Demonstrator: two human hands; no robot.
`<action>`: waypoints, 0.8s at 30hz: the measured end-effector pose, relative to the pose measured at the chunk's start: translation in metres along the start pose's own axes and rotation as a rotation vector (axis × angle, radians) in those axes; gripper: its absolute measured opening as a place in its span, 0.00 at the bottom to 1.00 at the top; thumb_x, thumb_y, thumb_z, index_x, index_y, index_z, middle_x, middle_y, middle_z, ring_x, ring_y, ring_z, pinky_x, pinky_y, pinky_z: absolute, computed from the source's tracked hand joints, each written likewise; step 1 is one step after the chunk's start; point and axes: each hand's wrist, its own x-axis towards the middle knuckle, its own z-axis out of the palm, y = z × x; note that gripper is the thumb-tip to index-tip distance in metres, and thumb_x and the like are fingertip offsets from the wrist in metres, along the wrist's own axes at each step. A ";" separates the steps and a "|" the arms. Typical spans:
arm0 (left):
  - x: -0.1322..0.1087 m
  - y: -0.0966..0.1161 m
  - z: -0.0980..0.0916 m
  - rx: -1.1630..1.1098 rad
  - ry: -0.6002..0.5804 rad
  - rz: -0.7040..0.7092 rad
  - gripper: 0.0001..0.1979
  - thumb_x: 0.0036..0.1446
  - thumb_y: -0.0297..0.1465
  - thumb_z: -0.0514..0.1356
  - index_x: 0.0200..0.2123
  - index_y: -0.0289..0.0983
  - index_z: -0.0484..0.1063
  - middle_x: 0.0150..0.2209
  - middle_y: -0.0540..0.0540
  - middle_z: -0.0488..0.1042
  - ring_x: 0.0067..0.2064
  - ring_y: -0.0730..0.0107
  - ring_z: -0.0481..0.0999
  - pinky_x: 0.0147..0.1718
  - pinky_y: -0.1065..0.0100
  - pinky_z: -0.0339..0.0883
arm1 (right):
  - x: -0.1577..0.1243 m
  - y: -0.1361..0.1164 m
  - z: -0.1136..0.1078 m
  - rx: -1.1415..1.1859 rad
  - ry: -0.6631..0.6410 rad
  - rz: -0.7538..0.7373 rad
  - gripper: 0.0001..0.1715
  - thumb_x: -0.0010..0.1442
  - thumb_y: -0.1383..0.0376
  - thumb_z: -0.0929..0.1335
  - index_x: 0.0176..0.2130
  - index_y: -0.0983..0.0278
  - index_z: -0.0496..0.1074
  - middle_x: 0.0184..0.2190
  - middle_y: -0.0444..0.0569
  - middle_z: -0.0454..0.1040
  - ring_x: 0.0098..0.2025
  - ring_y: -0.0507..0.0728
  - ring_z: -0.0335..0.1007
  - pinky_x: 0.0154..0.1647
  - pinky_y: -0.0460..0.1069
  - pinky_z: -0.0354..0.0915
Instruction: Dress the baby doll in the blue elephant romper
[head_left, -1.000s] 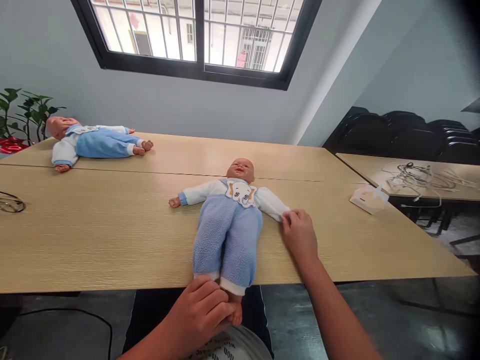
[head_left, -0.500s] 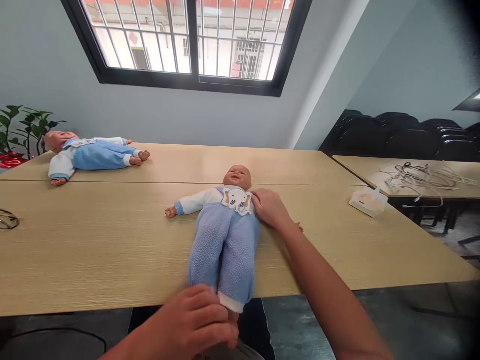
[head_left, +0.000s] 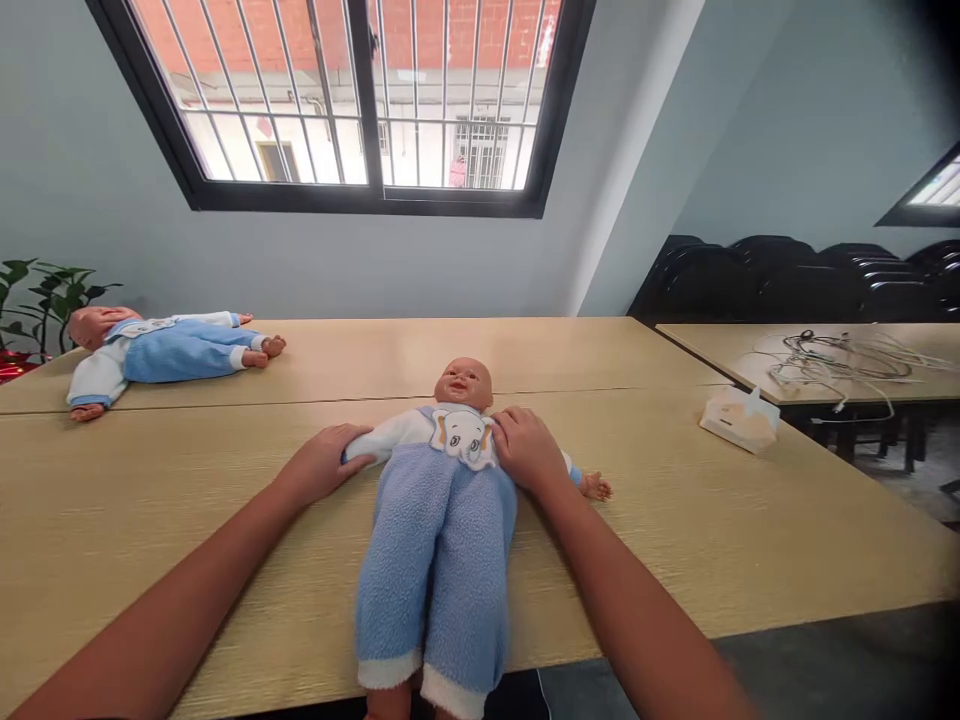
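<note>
Centrally in the head view, a near doll (head_left: 444, 530) lies face-up, feet past the table's (head_left: 645, 560) near edge. The left hand (head_left: 324, 464) holds its sleeve end; the right hand (head_left: 527, 448) touches its opposite shoulder, fingers bent, grip unclear. A second doll (head_left: 180, 350) lies by the far left corner.

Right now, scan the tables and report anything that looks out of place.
The cables on the side table look untidy: a loose tangle, one strand drooping over the edge. The near doll also has its lower legs past the table's front edge. No spill shows.
</note>
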 end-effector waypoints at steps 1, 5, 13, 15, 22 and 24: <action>-0.001 -0.001 0.004 0.010 0.010 -0.001 0.28 0.66 0.49 0.58 0.62 0.40 0.71 0.60 0.39 0.78 0.59 0.47 0.76 0.58 0.51 0.69 | 0.001 -0.001 0.001 0.003 -0.001 -0.004 0.16 0.75 0.63 0.60 0.48 0.65 0.75 0.45 0.57 0.76 0.49 0.63 0.68 0.53 0.55 0.61; 0.001 0.004 0.013 0.060 0.018 0.019 0.28 0.67 0.50 0.57 0.63 0.42 0.70 0.60 0.39 0.78 0.59 0.46 0.77 0.57 0.50 0.69 | 0.001 -0.004 0.002 0.042 0.027 0.026 0.17 0.74 0.64 0.60 0.50 0.65 0.75 0.46 0.58 0.76 0.49 0.65 0.69 0.53 0.57 0.63; -0.005 0.008 0.015 0.050 0.179 0.130 0.25 0.71 0.45 0.55 0.66 0.42 0.66 0.64 0.42 0.74 0.65 0.51 0.70 0.65 0.49 0.63 | -0.028 -0.043 -0.048 0.488 0.006 -0.644 0.35 0.72 0.44 0.62 0.67 0.59 0.67 0.63 0.55 0.73 0.69 0.67 0.61 0.69 0.64 0.57; -0.010 0.005 0.012 0.007 0.211 0.168 0.23 0.72 0.42 0.55 0.66 0.43 0.67 0.64 0.43 0.74 0.66 0.54 0.70 0.66 0.52 0.63 | -0.035 -0.059 -0.056 0.531 -0.143 -0.767 0.40 0.72 0.40 0.60 0.70 0.59 0.63 0.67 0.53 0.70 0.74 0.65 0.55 0.73 0.63 0.52; -0.017 0.002 0.006 -0.110 0.298 0.217 0.16 0.71 0.36 0.57 0.58 0.45 0.73 0.57 0.45 0.79 0.62 0.59 0.74 0.63 0.56 0.68 | -0.035 -0.074 -0.042 0.628 -0.278 -0.721 0.38 0.72 0.45 0.60 0.70 0.63 0.64 0.70 0.55 0.66 0.72 0.65 0.60 0.74 0.63 0.51; -0.018 0.006 0.009 -0.128 0.287 0.250 0.15 0.70 0.34 0.58 0.58 0.46 0.73 0.57 0.45 0.79 0.61 0.59 0.74 0.62 0.56 0.68 | -0.033 -0.073 -0.037 0.634 -0.251 -0.661 0.36 0.71 0.47 0.62 0.68 0.63 0.66 0.68 0.56 0.68 0.70 0.64 0.63 0.72 0.63 0.55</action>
